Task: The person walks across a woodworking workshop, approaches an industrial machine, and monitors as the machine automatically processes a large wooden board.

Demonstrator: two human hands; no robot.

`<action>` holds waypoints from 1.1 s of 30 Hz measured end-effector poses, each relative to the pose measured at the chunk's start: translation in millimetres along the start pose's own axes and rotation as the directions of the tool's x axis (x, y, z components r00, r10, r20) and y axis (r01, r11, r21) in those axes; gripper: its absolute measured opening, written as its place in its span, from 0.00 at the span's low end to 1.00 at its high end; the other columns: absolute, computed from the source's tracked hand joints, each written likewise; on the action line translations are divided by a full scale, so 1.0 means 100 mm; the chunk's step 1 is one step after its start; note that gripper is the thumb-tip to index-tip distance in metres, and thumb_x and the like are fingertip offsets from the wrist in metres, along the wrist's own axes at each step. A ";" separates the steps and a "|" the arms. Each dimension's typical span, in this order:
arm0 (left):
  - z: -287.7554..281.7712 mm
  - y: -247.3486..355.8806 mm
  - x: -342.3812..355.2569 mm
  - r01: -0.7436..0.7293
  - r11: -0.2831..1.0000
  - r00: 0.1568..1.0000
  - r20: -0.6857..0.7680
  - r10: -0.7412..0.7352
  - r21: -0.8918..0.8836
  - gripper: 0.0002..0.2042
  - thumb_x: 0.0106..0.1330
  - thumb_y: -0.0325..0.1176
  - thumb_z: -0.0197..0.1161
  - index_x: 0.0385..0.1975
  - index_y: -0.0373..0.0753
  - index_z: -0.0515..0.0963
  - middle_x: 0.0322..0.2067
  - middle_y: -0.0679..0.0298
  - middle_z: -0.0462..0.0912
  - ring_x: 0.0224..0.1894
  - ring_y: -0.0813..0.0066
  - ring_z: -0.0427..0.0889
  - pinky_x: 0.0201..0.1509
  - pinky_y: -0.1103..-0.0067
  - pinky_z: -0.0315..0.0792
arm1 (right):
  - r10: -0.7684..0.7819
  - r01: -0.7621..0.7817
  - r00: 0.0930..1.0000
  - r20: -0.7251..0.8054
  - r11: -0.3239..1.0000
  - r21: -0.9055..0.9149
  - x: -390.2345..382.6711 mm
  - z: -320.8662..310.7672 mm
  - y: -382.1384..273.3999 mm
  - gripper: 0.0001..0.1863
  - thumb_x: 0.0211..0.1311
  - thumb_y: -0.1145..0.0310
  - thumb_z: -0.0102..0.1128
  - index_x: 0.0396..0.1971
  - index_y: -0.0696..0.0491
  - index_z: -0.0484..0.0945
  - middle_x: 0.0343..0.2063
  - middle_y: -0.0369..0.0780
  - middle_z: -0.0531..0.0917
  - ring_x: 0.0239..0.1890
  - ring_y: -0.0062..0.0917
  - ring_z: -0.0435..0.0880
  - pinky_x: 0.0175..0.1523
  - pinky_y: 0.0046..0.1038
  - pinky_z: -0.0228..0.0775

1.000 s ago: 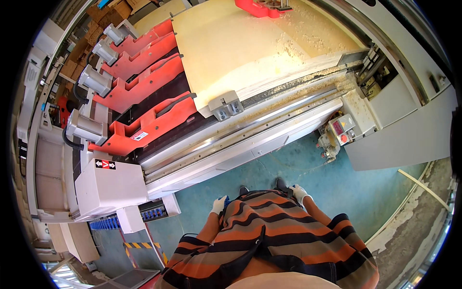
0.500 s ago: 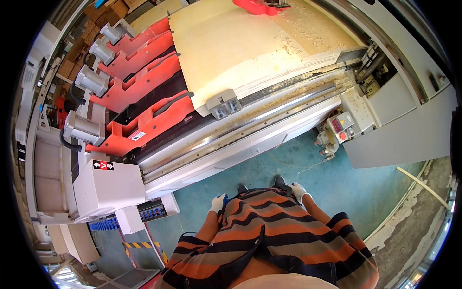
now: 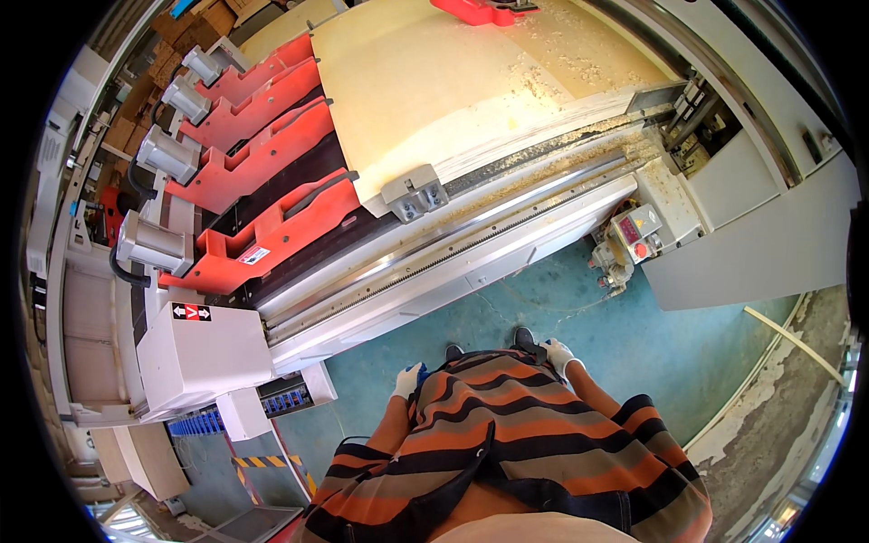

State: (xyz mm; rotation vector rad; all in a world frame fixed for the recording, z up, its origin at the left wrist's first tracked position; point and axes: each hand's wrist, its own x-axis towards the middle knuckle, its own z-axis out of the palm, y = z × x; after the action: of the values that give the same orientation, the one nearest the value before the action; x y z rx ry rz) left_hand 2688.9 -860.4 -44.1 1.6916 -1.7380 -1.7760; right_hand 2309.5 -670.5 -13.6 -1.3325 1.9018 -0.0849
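Observation:
Both of my arms hang low beside my striped shirt. My left hand, in a white glove with blue on its finger side, is next to the shirt's left edge. On the other side, my right hand wears a similar glove and stays close to the shirt hem and a dark strap. The fingers of both hands are too small and partly hidden, so their grip does not show. In front of me stands a large machine, its stack of pale boards topped with wood chips. Red clamp arms reach over the stack's left side.
A white machine rail runs diagonally between me and the boards. At right are a small control box with a red button and a grey panel. A white housing stands at left. The floor is blue-green.
The machine has shifted slightly to the left in the view. My hands stay almost where they were, beside my body.

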 end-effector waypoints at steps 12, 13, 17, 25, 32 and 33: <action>0.00 -0.03 0.04 0.032 0.998 0.999 0.022 -0.033 0.047 0.14 0.55 0.38 0.55 0.31 0.31 0.75 0.26 0.60 0.78 0.28 0.72 0.76 0.33 0.79 0.70 | -0.018 0.018 1.000 0.013 1.000 -0.014 0.01 0.05 0.04 0.18 0.53 0.71 0.45 0.47 0.50 0.66 0.41 0.52 0.69 0.44 0.44 0.71 0.47 0.33 0.65; 0.00 -0.01 0.02 0.034 0.998 0.999 0.024 -0.036 0.046 0.14 0.55 0.38 0.55 0.31 0.31 0.75 0.26 0.60 0.78 0.28 0.72 0.76 0.33 0.79 0.70 | 0.000 0.000 1.000 0.014 1.000 -0.014 -0.02 -0.01 0.00 0.17 0.54 0.71 0.45 0.46 0.50 0.66 0.41 0.52 0.69 0.45 0.43 0.71 0.47 0.33 0.65; -0.01 -0.02 0.01 -0.010 0.998 1.000 0.019 0.009 0.060 0.14 0.56 0.38 0.55 0.31 0.32 0.75 0.26 0.60 0.78 0.28 0.72 0.77 0.33 0.79 0.71 | 0.001 0.000 1.000 0.022 1.000 -0.015 0.07 0.10 0.07 0.17 0.54 0.71 0.45 0.46 0.50 0.66 0.42 0.52 0.69 0.45 0.43 0.71 0.47 0.32 0.65; 0.00 -0.04 0.02 -0.047 0.993 0.999 0.024 0.045 0.105 0.12 0.55 0.37 0.55 0.30 0.32 0.74 0.25 0.60 0.77 0.27 0.72 0.76 0.32 0.79 0.70 | -0.012 0.012 1.000 0.006 1.000 0.008 -0.01 0.04 0.03 0.15 0.57 0.65 0.41 0.44 0.51 0.67 0.42 0.52 0.69 0.45 0.43 0.71 0.48 0.33 0.63; 0.00 -0.05 0.03 -0.025 0.998 0.999 0.023 0.024 0.057 0.13 0.55 0.37 0.55 0.29 0.31 0.74 0.24 0.60 0.77 0.26 0.72 0.76 0.30 0.79 0.70 | 0.066 -0.068 0.997 0.033 0.994 0.085 0.02 0.06 0.04 0.16 0.55 0.69 0.44 0.46 0.51 0.66 0.42 0.52 0.69 0.46 0.43 0.70 0.49 0.32 0.63; 0.00 -0.05 0.03 -0.034 0.997 0.999 0.019 0.033 0.062 0.13 0.55 0.37 0.56 0.29 0.31 0.74 0.24 0.60 0.77 0.26 0.72 0.76 0.30 0.79 0.70 | 0.045 -0.046 0.998 0.032 0.998 0.045 -0.01 0.01 0.01 0.16 0.57 0.67 0.42 0.46 0.51 0.66 0.42 0.51 0.69 0.47 0.43 0.69 0.49 0.32 0.63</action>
State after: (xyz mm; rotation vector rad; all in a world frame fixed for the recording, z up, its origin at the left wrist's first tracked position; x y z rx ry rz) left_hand 2690.6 -861.1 -49.1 1.6645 -1.8371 -1.7453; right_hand 2310.0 -668.8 -14.4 -1.2525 1.8920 -0.0834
